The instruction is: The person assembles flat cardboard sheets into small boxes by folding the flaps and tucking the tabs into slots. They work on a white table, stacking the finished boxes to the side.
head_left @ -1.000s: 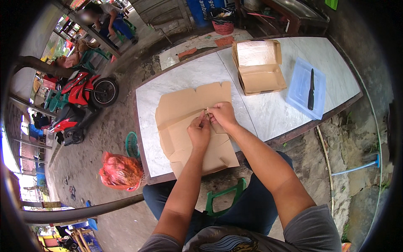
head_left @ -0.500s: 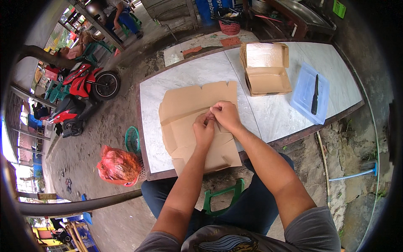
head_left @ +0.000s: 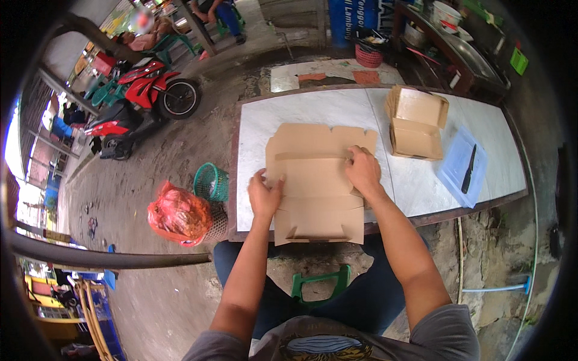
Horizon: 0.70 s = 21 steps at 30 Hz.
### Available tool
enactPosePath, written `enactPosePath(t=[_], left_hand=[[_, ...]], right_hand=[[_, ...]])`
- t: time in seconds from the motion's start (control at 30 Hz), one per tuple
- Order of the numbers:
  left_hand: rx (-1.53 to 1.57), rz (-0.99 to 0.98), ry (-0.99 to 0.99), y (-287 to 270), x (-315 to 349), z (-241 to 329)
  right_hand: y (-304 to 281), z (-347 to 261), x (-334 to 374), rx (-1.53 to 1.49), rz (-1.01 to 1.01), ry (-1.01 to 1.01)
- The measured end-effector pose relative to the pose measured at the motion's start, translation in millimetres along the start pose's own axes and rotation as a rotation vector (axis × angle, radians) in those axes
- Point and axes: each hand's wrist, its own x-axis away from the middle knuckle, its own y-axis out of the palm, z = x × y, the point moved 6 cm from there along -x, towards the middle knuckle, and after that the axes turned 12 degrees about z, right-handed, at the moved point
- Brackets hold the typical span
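The flat cardboard sheet is plain brown, like the folded box beside it. The table is pale grey marbled. The knife is black on a translucent bluish lid. The motorbike is red and black; the basket is green.

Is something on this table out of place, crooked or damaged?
Little stands out. The flat cardboard sheet under the left hand and right hand sticks out past the near edge of the table. Nothing looks spilled or torn. The knife lies on a clear lid.
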Motion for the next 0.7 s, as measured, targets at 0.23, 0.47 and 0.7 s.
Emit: enactPosePath(t=[0.23,0.47,0.7], left_hand=[[0.139,-0.396,-0.394,33.5,-3.7,-9.6],[0.224,-0.357,-0.433,38.3,0.2,-14.3],[0.329,-0.410,-0.435,50.6,7.9,-36.0]], right_hand=[[26.4,-83.0,10.2,-0.052,-0.013,-0.488],[104.8,-129.4,-9.3,-0.341,-0.370,-0.085],[105.6,-99.9,36.5,-0.498,-0.056,0.005]])
